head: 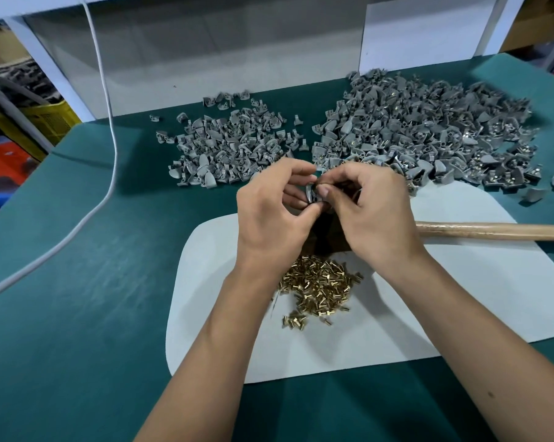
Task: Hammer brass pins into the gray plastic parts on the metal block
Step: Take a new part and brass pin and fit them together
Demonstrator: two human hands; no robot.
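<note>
My left hand [269, 215] grips one gray plastic part [310, 193] above the middle of the table. My right hand [368, 212] meets it there, thumb and forefinger pinched at the part; whatever it pinches is hidden. Under the two hands shows a dark patch [325, 237], probably the metal block, mostly covered. A heap of brass pins [320, 287] lies just below my wrists on a white mat [460, 298]. The hammer's wooden handle [492, 231] lies on the mat to the right, its head hidden behind my right hand.
A pile of gray parts [228, 148] lies at the back middle, and a larger pile [428, 132], some showing brass, at the back right. A white cable [110, 129] runs down the left over the green table cover [78, 282]. A white panel stands behind.
</note>
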